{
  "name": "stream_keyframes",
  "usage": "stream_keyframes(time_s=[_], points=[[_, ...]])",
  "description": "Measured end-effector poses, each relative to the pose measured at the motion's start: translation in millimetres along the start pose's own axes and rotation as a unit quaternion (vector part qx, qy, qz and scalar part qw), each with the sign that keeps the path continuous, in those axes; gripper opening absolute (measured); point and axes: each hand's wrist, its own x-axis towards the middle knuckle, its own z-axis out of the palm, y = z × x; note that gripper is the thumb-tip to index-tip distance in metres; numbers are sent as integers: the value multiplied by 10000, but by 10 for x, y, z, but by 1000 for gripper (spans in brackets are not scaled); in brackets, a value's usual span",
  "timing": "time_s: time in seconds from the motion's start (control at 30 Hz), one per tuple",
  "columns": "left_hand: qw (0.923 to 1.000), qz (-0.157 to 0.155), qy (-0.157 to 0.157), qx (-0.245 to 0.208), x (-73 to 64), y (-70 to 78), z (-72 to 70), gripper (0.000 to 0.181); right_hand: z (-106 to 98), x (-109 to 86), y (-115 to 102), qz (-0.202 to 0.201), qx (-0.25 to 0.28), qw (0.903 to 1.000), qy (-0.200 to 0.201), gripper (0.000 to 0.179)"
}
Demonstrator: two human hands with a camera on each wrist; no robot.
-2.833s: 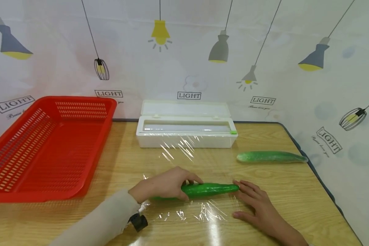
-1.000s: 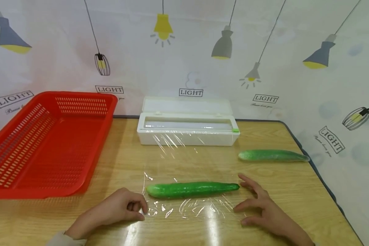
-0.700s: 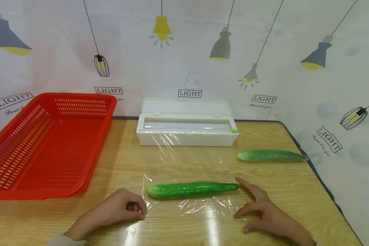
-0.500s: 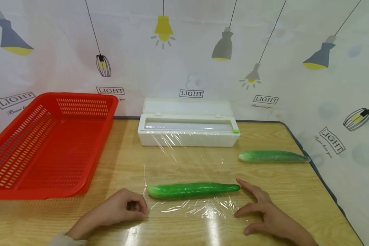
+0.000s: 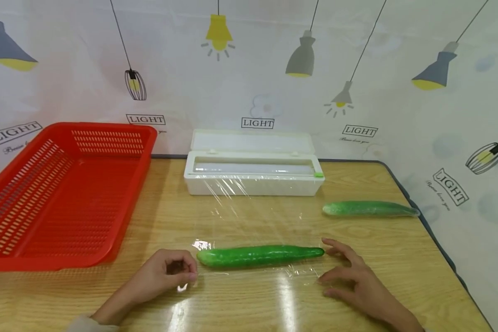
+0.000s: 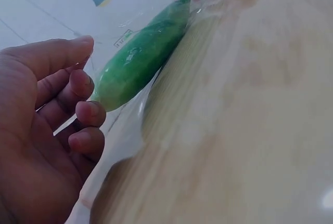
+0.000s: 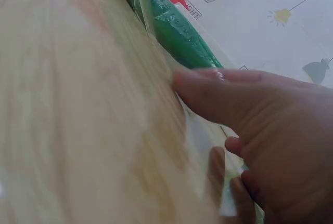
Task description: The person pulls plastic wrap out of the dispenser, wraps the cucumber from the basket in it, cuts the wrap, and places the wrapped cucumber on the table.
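A green cucumber (image 5: 259,256) lies crosswise on the table under a sheet of clear cling film (image 5: 249,214) drawn from a white dispenser (image 5: 253,186). My left hand (image 5: 163,274) is at the cucumber's pale end, its thumb and fingertips pinching the near left corner of the film. Beyond the dark tip, my right hand (image 5: 358,281) has its thumb and a finger close together on the film's near right edge, the other fingers spread. In the right wrist view, film runs from the cucumber (image 7: 179,31) to the right thumb (image 7: 203,91).
A red plastic basket (image 5: 126,216) with slotted sides stands at the left. Back right, a second cucumber (image 5: 367,209) in film lies near the table's right edge. The dispenser's lid (image 5: 253,140) is raised against the patterned wall covering.
The left hand has gone from gripping the cucumber to the film's near left corner. More recently it has risen slightly; the right thumb and finger have drawn together at the opposite corner.
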Motion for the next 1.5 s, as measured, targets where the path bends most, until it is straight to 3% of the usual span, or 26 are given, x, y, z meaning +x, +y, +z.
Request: stream_keyframes(time_s=[0.17, 0.3, 0.4, 0.47, 0.67, 0.83, 1.0, 1.1, 1.17, 1.23, 1.3, 1.37, 1.5], points=[[9996, 247, 94, -88, 21, 6, 15, 8, 30, -37, 90, 175, 100, 9988, 449, 40], [9979, 630, 180, 15, 56, 8, 17, 20, 29, -25, 101, 368, 246, 9971, 620, 40], [9950, 964, 252, 104, 76, -6, 20, 23, 37, 0, 113, 344, 409, 9950, 840, 40], [9944, 1014, 289, 81, 77, -11, 28, 22, 40, 13, 111, 302, 526, 9932, 998, 39], [9976, 582, 369, -52, 51, -21, 58, 21, 50, 61, 68, 369, 851, 9893, 1124, 32], [9970, 125, 736, 201, 75, -39, 85, 17, 73, 104, 53, 829, 353, 9866, 1360, 28], [9943, -179, 1051, -14, 122, -31, 120, 11, 95, 125, 27, 1296, 98, 9802, 1494, 25], [9910, -33, 1325, 192, 163, -11, 140, 14, 63, 193, -115, 1583, 49, 9760, 1494, 19], [9860, 333, 1525, 586, 202, 8, 137, 17, 44, 241, -201, 1651, 68, 9750, 1484, 17], [9780, 727, 1673, 1010, 252, 32, 125, 19, 29, 288, -275, 1541, 107, 9762, 1523, 18], [9737, 841, 1660, 1317, 304, 64, 110, 18, 31, 290, -267, 1369, 157, 9778, 1579, 20], [9771, 706, 1510, 1321, 352, 80, 98, 13, 30, 287, -256, 1254, 127, 9785, 1631, 21], [9844, 51, 1304, 1183, 412, 73, 112, 9, 31, 273, -235, 1234, 99, 9782, 1668, 21]])
